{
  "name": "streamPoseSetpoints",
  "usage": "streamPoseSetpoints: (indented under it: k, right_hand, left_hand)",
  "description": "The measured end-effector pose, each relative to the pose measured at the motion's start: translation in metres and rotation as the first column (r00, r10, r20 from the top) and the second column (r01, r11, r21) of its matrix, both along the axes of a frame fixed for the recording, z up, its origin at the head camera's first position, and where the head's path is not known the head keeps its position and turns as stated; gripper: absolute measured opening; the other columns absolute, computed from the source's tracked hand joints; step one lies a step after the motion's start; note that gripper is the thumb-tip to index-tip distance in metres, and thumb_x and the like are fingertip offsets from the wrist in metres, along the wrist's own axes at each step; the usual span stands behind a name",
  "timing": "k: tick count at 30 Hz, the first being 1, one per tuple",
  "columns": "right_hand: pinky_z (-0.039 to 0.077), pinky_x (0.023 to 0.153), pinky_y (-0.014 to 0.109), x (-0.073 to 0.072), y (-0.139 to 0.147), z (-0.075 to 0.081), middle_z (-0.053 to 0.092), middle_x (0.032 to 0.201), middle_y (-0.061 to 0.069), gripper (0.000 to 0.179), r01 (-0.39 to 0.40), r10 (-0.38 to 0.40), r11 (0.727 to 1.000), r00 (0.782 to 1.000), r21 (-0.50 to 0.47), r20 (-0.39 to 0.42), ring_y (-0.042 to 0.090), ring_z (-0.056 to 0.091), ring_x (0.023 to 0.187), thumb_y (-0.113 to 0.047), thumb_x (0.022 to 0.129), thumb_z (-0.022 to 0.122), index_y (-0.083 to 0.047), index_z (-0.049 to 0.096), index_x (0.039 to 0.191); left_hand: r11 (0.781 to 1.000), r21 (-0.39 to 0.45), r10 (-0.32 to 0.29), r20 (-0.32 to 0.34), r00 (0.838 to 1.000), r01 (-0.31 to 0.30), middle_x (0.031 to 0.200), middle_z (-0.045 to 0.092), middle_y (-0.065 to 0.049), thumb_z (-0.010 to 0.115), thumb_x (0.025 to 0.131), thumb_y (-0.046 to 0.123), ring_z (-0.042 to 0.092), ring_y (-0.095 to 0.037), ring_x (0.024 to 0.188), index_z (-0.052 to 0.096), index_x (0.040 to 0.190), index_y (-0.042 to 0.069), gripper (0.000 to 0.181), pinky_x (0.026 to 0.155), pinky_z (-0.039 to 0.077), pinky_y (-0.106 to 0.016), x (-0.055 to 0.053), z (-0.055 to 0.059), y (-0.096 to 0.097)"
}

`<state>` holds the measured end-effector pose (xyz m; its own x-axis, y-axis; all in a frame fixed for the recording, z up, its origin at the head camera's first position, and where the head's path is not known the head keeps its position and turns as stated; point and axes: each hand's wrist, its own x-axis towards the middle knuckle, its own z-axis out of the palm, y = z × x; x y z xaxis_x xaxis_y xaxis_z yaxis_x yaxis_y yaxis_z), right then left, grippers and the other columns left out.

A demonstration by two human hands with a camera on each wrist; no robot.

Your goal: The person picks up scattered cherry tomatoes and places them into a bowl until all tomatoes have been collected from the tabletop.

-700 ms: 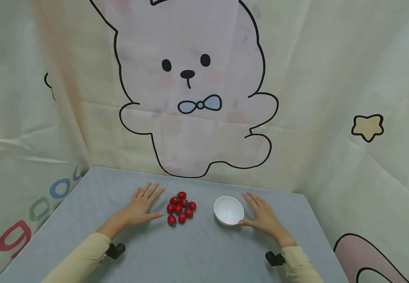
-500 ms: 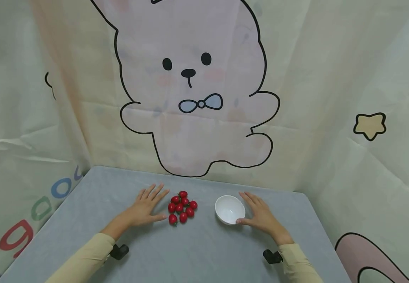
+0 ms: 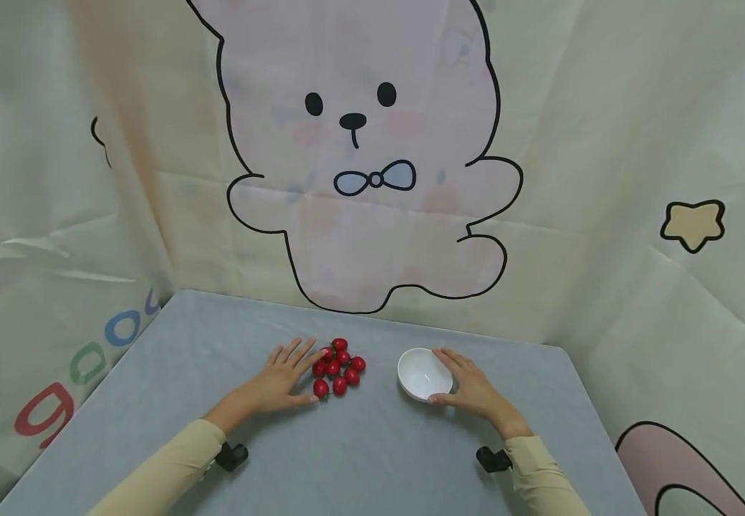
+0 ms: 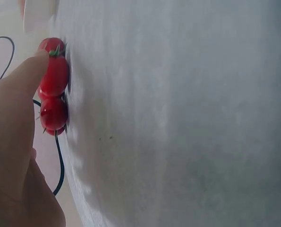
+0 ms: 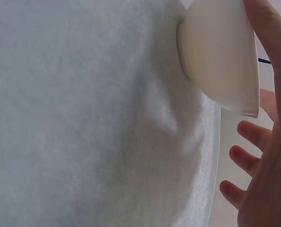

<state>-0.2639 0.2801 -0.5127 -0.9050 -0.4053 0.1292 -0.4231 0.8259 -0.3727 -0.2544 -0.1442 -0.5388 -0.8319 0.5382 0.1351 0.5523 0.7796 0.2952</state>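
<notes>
A cluster of several red cherry tomatoes (image 3: 333, 368) with green stems lies on the grey-blue table. My left hand (image 3: 276, 387) is spread at the cluster's left side, its fingertips overlapping the nearest tomatoes. In the left wrist view the thumb (image 4: 27, 75) sits right against the row of cherry tomatoes (image 4: 54, 78). To the right stands a small white bowl (image 3: 423, 380), upright. Around its right side reaches my right hand (image 3: 472, 390), with thumb and forefinger at the rim. The right wrist view has the bowl (image 5: 220, 56) base-down, other fingers (image 5: 246, 161) held apart from it.
The table (image 3: 347, 459) is covered in plain cloth. Behind it hangs a drape (image 3: 372, 244) printed with a bear, and more printed cloth (image 3: 691, 301) closes off both sides. Black wrist cameras (image 3: 231, 456) are strapped at both cuffs.
My left hand has moved right to the cherry tomatoes. My right hand has come in left over the bowl's rim. The head view has shifted slightly; the bowl and tomatoes stay in place.
</notes>
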Motion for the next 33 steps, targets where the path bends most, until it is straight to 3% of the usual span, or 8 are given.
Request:
streamPoseSetpoints:
  k: [6, 9, 13, 17, 28, 33]
  right_hand:
    - [0.033, 0.1, 0.065, 0.001, -0.001, 0.0, 0.037, 0.15, 0.015, 0.101, -0.001, 0.001, 1.0, 1.0, -0.019, 0.024, 0.041, 0.035, 0.135, -0.062, 0.065, 0.074, -0.022, 0.032, 0.147]
    - [0.033, 0.1, 0.065, 0.001, -0.001, 0.0, 0.036, 0.151, 0.013, 0.102, 0.008, -0.007, 1.0, 0.999, -0.019, 0.036, 0.04, 0.034, 0.137, -0.063, 0.064, 0.074, -0.024, 0.031, 0.148]
    - [0.032, 0.101, 0.065, 0.002, -0.002, 0.0, 0.035, 0.152, 0.012, 0.103, 0.019, -0.018, 1.0, 0.998, -0.021, 0.057, 0.039, 0.033, 0.138, -0.065, 0.064, 0.073, -0.025, 0.029, 0.148]
    - [0.032, 0.101, 0.065, 0.002, -0.002, 0.001, 0.034, 0.152, 0.011, 0.103, 0.028, -0.026, 0.999, 0.997, -0.02, 0.073, 0.039, 0.032, 0.138, -0.066, 0.064, 0.072, -0.026, 0.028, 0.148]
    - [0.031, 0.101, 0.066, 0.002, -0.001, -0.001, 0.034, 0.152, 0.011, 0.103, 0.02, -0.017, 0.999, 0.997, -0.044, 0.071, 0.04, 0.032, 0.138, -0.064, 0.064, 0.074, -0.025, 0.03, 0.148]
    - [0.033, 0.101, 0.064, 0.002, -0.002, -0.001, 0.033, 0.153, 0.009, 0.104, 0.034, -0.029, 0.998, 0.994, -0.05, 0.103, 0.039, 0.031, 0.138, -0.064, 0.064, 0.074, -0.027, 0.028, 0.148]
  left_hand:
    - [1.0, -0.018, -0.018, 0.019, 1.0, 0.019, 0.16, 0.011, -0.01, 0.059, 0.084, 0.059, 0.011, -0.04, 0.147, 0.018, 0.151, 0.026, 0.085, 0.11, 0.015, -0.066, 0.004, -0.003, 0.003]
    - [1.0, 0.001, -0.024, 0.019, 1.0, 0.024, 0.16, 0.014, -0.012, 0.06, 0.084, 0.055, 0.012, -0.041, 0.146, 0.026, 0.149, 0.023, 0.08, 0.109, 0.016, -0.067, 0.007, -0.003, 0.004]
    - [0.999, 0.027, -0.025, 0.011, 1.0, 0.025, 0.157, 0.021, -0.014, 0.062, 0.084, 0.051, 0.017, -0.04, 0.144, 0.039, 0.14, 0.018, 0.069, 0.108, 0.018, -0.066, 0.009, -0.003, 0.004]
    - [0.999, 0.043, -0.023, 0.013, 1.0, 0.023, 0.154, 0.026, -0.014, 0.063, 0.085, 0.049, 0.02, -0.04, 0.143, 0.046, 0.129, 0.021, 0.055, 0.108, 0.018, -0.065, 0.01, -0.003, 0.004]
    - [0.999, 0.036, -0.018, -0.041, 0.999, 0.019, 0.151, 0.031, -0.013, 0.063, 0.085, 0.05, 0.026, -0.038, 0.139, 0.057, 0.117, 0.022, 0.043, 0.107, 0.02, -0.063, 0.004, -0.006, 0.009]
    - [1.0, 0.025, -0.014, -0.027, 1.0, 0.014, 0.151, 0.031, -0.009, 0.064, 0.083, 0.052, 0.026, -0.034, 0.139, 0.059, 0.115, 0.024, 0.042, 0.108, 0.021, -0.059, 0.002, -0.004, 0.012]
